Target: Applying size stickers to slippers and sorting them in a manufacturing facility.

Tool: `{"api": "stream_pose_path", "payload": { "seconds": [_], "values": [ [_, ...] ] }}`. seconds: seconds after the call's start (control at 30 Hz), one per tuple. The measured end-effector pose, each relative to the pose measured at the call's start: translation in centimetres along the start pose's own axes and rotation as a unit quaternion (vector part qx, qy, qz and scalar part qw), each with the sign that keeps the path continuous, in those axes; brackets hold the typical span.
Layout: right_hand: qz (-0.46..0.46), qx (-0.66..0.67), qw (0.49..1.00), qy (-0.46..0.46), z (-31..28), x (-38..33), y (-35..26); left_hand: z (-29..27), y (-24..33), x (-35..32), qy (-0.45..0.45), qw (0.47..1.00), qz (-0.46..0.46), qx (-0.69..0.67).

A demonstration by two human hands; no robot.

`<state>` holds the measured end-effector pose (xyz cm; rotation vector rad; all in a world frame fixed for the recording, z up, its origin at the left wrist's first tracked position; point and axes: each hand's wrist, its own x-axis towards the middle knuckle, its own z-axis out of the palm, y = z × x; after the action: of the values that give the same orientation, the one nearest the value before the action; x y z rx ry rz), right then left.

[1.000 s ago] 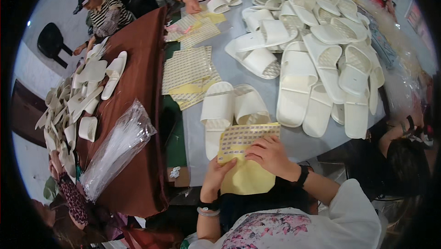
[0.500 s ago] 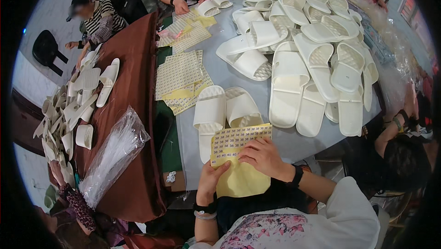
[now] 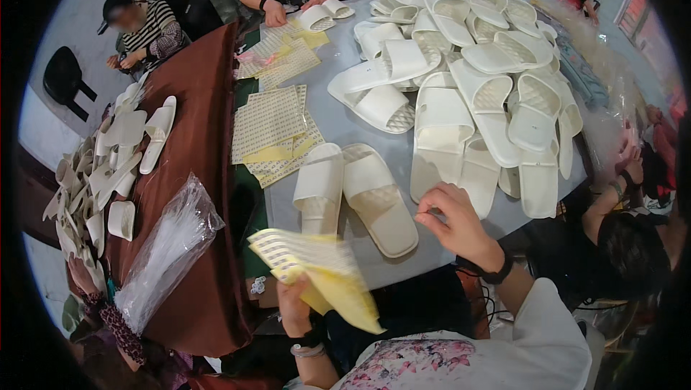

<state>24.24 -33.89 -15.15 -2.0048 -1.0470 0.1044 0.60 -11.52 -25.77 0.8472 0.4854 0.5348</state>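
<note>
My left hand [image 3: 294,306] grips a yellow sticker sheet [image 3: 338,283], which is tilted and blurred by motion low at the table's near edge. My right hand [image 3: 455,223] is raised beside it, thumb and forefinger pinched; anything between them is too small to make out. Just beyond the sheet lies a pair of cream slippers: the left slipper [image 3: 319,177], its lower end covered by the sheet, and the right slipper [image 3: 383,206], angled outward. Near my right hand, the closest slippers of a large pile [image 3: 443,131] lie on the grey tabletop [image 3: 432,246].
More sticker sheets [image 3: 270,120] lie left of the pair. A brown-covered table [image 3: 194,116] on the left carries heaped slippers [image 3: 108,159] and a clear plastic bundle [image 3: 173,246]. Across the table a person's hands [image 3: 273,12] are near another pair. Clear plastic wrap [image 3: 612,109] lies at right.
My right hand has left the sheet and moved right, fingers pinched. My left hand has swung the sheet left and down, uncovering the right slipper.
</note>
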Motion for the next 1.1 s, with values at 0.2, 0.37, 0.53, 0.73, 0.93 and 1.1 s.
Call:
{"api": "stream_pose_path", "payload": {
  "seconds": [0.2, 0.37, 0.53, 0.73, 0.93, 1.1],
  "values": [
    [-0.032, -0.117, 0.975, -0.184, 2.8, 0.3, 2.7, -3.8, 0.5, 3.0, -0.263, 0.938, 0.026, -0.226],
    [-0.065, -0.154, 0.955, -0.244, 4.3, 2.0, 2.7, -4.7, 0.7, 3.6, -0.299, 0.916, -0.017, -0.266],
    [-0.049, -0.163, 0.940, -0.296, 4.3, 3.0, 2.5, -4.3, 1.0, 3.4, -0.295, 0.921, -0.042, -0.251],
    [-0.046, -0.149, 0.937, -0.313, 5.6, 3.4, 3.4, -4.4, 0.6, 4.4, -0.324, 0.908, -0.030, -0.264],
    [0.027, -0.092, 0.935, -0.343, 4.2, 4.7, 2.7, -3.3, 0.8, 4.8, -0.298, 0.917, -0.038, -0.262],
    [-0.010, -0.071, 0.927, -0.368, 4.2, 4.6, 4.3, -2.8, 0.5, 5.1, -0.288, 0.918, -0.045, -0.268]
  ]
}}
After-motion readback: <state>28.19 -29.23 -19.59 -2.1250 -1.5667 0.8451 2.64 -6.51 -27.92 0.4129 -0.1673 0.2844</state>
